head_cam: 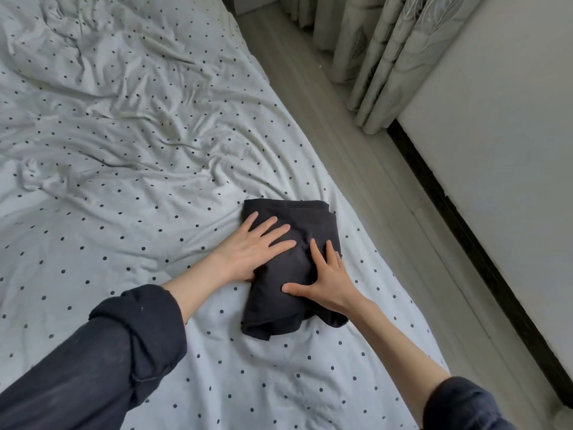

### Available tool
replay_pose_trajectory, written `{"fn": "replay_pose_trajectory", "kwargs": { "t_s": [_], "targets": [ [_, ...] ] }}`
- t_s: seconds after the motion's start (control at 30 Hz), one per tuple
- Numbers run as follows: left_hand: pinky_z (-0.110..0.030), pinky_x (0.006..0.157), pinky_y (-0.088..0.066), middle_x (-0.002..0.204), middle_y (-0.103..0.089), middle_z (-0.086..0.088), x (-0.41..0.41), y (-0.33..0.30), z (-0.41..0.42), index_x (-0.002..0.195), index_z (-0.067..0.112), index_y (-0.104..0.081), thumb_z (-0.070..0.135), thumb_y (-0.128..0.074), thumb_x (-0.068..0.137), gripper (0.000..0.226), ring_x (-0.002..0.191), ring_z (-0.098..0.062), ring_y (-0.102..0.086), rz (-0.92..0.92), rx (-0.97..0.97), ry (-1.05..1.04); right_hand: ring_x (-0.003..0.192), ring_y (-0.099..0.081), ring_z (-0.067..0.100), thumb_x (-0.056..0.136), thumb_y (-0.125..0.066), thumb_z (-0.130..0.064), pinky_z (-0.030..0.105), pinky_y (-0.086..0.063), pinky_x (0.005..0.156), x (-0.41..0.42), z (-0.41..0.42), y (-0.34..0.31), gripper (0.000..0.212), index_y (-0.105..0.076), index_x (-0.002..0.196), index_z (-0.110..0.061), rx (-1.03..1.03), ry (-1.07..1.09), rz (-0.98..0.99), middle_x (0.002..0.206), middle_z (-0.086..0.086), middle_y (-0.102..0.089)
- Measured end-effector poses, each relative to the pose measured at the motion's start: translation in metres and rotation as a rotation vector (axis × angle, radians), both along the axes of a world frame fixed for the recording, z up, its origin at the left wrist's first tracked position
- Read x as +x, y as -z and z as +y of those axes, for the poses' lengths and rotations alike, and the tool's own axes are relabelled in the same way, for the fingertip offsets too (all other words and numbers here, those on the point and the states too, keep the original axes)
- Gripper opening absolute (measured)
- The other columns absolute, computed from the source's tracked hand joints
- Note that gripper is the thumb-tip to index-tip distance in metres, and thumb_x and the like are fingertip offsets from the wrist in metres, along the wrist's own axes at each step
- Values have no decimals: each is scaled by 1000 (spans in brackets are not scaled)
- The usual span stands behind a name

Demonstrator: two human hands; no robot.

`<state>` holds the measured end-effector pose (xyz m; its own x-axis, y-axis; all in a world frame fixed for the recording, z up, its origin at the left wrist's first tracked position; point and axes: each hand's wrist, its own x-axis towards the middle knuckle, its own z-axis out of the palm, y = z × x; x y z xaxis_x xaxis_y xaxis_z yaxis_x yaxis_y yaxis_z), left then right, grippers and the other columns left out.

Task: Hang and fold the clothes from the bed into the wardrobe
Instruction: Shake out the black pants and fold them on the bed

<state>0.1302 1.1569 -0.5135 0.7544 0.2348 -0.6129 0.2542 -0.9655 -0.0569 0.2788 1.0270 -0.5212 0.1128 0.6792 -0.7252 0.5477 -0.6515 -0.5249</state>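
One bed (124, 150) covered in a wrinkled white sheet with small dark dots fills most of the view, with one patterned curtain (381, 51) hanging beyond the pale floor (325, 97). One dark charcoal garment (294, 302), folded into a soft, slightly lumpy rectangle, lies near the bed's right edge. Two hands press flat on it with straight, spread fingers, gripping nothing: the left hand (248, 249) on its left side, the right hand (328, 280) on its right.

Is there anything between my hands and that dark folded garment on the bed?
Nothing visible. Left hand and right hand already rest flat on the garment, which lies on the bed.
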Motion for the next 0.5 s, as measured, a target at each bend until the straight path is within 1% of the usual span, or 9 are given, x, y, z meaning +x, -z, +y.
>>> {"fn": "replay_pose_trajectory", "kwargs": {
  "t_s": [0.07, 0.1, 0.13, 0.17, 0.23, 0.33, 0.37, 0.43, 0.5],
  "targets": [
    [-47, 115, -14, 149, -35, -7, 0, -1, 6, 140, 23, -38, 17, -68, 72, 75, 137, -27, -33, -145, 24, 74, 145, 15, 27, 70, -68, -63, 42, -4, 118, 2, 3, -1, 111, 3, 150, -34, -12, -4, 18, 158, 5, 16],
    [-44, 112, -26, 131, -56, -5, -1, 0, 8, 125, 22, -55, 12, -71, 62, 65, 122, -26, -52, -236, 38, 83, 145, 15, 27, 71, -69, -62, 42, -4, 118, 2, 4, -2, 109, 0, 150, -35, -10, -6, 33, 158, 5, 16],
    [-41, 105, -36, 110, -67, -2, -2, 2, 8, 108, 21, -64, 7, -71, 54, 56, 103, -24, -63, -318, 43, 73, 145, 15, 27, 71, -69, -61, 42, -4, 118, 4, 4, -4, 107, -2, 150, -36, -3, -8, 47, 158, 5, 15],
    [-39, 96, -43, 94, -69, 0, -5, 6, 8, 96, 19, -65, 2, -67, 51, 48, 88, -23, -66, -374, 44, 59, 145, 14, 26, 72, -70, -59, 42, -4, 118, 6, 5, -5, 105, -4, 150, -37, 5, -8, 67, 158, 5, 13],
    [-35, 73, -51, 74, -64, 0, -3, 1, -4, 85, 18, -60, -1, -53, 56, 36, 69, -23, -65, -407, 36, 16, 146, 13, 22, 71, -73, -56, 41, -5, 119, 13, 3, -10, 105, -6, 150, -37, 24, -20, 89, 159, 3, 10],
    [-26, 48, -40, 52, -51, 0, -4, -20, -32, 72, 17, -59, 3, -33, 63, 30, 43, -20, -54, -451, 128, 16, 146, 9, 13, 70, -76, -51, 37, -8, 119, 24, -3, -25, 105, -11, 150, -37, 70, -137, 83, 159, -5, 7],
    [-23, 44, -35, 48, -48, 0, -6, -28, -44, 68, 17, -59, 6, -35, 62, 27, 38, -18, -50, -457, 173, 16, 146, 8, 12, 71, -76, -49, 35, -8, 119, 28, -5, -31, 101, -15, 150, -35, 92, -188, 70, 159, -7, 6],
    [-21, 43, -30, 45, -47, -1, -8, -44, -69, 64, 15, -58, 15, -53, 56, 10, 33, -15, -45, -439, 181, -6, 146, 7, 12, 76, -73, -45, 32, -6, 118, 32, -9, -44, 88, -24, 149, -33, 151, -256, 9, 159, -9, 0],
    [-20, 44, -30, 47, -49, -1, -14, -50, -94, 66, 15, -60, 32, -75, 43, 33, 35, -14, -46, -298, 132, -87, 146, 2, 15, 86, -64, -41, 33, -7, 119, 25, -20, -52, 71, -31, 146, -30, 260, -297, -88, 159, -6, -10]
  ]
}}
